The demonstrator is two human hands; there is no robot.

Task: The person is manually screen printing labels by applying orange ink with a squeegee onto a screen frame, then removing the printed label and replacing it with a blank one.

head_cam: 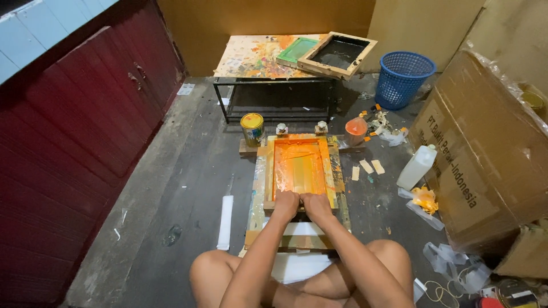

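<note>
posture: person sits cross-legged on the floor [188, 171], both arms stretched forward over the work
frame: wooden screen-printing frame [299, 166] lies flat on the floor straight ahead, mesh flooded with orange ink, near edge just under the hands
left hand [285, 204]: knuckles up, fingers curled down tight over a squeegee at the near end of the screen
right hand [317, 204]: same, pressed right beside the left, fingers wrapped shut on the same tool
squeegee [301, 212]: almost wholly hidden by the two hands; only its place at the near rail can be told, blade not visible
under the frame: a pale board [297, 235] with white sheet showing toward the knees
far edge: yellow paint tin [252, 128] at the left corner, two small jars [301, 128], an orange-stained cup [356, 130] at the right
right of frame: white plastic jug [417, 166], ink-stained rag [424, 199], large cardboard box [485, 154], blue mesh basket [403, 78]
beyond: low bench [251, 57] spattered with paint, carrying a green screen [297, 50] and a dark screen in a wood frame [338, 54]
doing it well (judgement): keep even pressure across both hands, blade at a steady lean, one unbroken stroke, frame flat and unshifted; uneven weight would likely streak the print
</note>
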